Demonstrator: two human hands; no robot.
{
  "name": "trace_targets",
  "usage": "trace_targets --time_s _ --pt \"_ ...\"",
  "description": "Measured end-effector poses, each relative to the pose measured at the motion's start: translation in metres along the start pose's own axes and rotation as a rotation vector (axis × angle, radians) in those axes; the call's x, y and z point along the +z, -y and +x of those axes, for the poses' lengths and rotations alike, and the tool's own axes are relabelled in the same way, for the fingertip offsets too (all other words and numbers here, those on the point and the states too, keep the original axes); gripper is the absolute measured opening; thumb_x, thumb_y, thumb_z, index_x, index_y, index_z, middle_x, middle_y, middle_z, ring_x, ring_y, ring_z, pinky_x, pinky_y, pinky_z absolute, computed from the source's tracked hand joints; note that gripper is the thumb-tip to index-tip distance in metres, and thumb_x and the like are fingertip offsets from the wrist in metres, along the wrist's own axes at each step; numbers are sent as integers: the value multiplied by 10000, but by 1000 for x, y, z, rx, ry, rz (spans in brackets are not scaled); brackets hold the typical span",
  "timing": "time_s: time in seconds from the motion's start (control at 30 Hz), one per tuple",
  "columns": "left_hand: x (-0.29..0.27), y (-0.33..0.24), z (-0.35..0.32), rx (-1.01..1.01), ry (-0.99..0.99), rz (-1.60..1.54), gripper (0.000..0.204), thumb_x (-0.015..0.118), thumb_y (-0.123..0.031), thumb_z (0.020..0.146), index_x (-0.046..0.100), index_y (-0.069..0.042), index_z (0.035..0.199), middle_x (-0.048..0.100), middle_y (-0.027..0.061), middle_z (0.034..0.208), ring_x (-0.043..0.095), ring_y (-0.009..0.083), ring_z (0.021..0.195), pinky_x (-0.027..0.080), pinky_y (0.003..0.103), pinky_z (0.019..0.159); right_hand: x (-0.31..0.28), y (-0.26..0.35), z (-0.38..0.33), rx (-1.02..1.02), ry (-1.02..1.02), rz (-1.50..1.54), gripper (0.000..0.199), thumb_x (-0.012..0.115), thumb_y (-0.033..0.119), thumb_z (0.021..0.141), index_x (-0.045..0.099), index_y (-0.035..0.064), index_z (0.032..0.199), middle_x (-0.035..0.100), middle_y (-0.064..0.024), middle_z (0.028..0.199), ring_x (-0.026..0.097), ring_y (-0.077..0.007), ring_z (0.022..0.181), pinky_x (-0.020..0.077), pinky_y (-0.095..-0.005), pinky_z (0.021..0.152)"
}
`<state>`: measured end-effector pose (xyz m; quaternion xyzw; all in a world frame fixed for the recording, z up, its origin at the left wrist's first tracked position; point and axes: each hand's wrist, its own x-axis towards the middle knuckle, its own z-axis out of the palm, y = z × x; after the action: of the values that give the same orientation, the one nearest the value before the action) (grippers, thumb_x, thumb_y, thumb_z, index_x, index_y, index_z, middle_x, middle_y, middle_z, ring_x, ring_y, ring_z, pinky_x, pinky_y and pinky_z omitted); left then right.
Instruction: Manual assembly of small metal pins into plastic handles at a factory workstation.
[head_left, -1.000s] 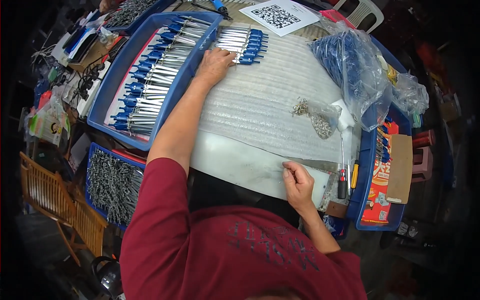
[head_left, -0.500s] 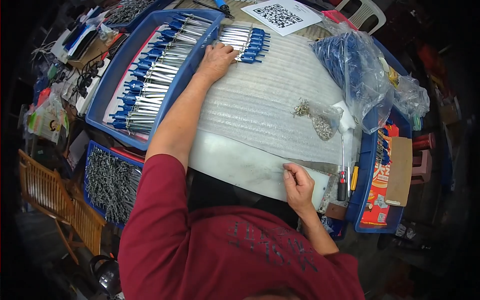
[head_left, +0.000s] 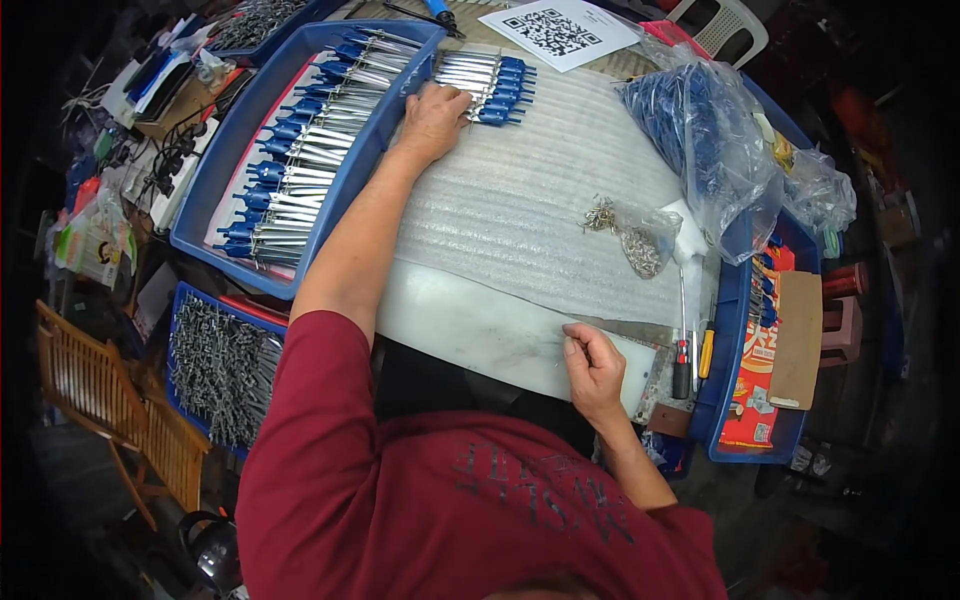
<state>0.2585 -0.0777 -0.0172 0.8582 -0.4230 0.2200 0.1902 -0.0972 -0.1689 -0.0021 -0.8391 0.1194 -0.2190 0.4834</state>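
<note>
My left hand (head_left: 434,120) reaches to the far left of the work surface, fingers curled down at the left end of a row of slim metal rods with blue ends (head_left: 485,90). Its fingertips are hidden, so what it grips cannot be made out. Beside it runs the wall of a long blue tray (head_left: 330,225), filled with similar blue-and-silver pieces (head_left: 290,175). Closed in a loose fist, my right hand (head_left: 597,370) rests over the right part of a whitish board (head_left: 470,325) at the near edge. Nothing shows in its fingers.
White foam sheet (head_left: 500,220) covers the table. Small metal parts (head_left: 640,250) lie in a clear bag, right of centre. Screwdrivers (head_left: 682,370) lie near the right-hand blue tray (head_left: 715,415). A plastic bag of blue parts (head_left: 690,130) and a printed sheet (head_left: 560,35) are at the back.
My left hand has shifted very slightly toward me and to the left. The right hand stays closed in nearly the same place, and the view has moved a little.
</note>
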Motion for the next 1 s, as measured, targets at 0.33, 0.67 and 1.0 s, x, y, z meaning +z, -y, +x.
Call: trace_targets --time_s 0.33,0.67,1.0 --pt "-43 -61 -36 -122 -259 -429 81 581 -104 714 580 -28 742 558 111 766 521 275 767 410 369 676 2 -7 -8 58 32 24 113 517 58 820 563 -18 890 540 -7 759 464 -67 696 386 -201 628" --pt "-184 -63 -198 -369 -158 -320 163 578 -183 766 534 -48 687 533 118 631 539 299 601 421 376 532 4 -13 -8 114 -6 185 139 503 62 843 555 -23 940 534 -9 838 466 -68 753 380 -186 685" --pt "-282 17 -365 -865 -109 225 156 547 -176 798 548 -26 758 552 128 636 560 251 577 419 309 537 -1 -28 -8 64 10 88 158 502 79 850 552 -37 944 536 -15 844 454 -57 748 369 -176 682"
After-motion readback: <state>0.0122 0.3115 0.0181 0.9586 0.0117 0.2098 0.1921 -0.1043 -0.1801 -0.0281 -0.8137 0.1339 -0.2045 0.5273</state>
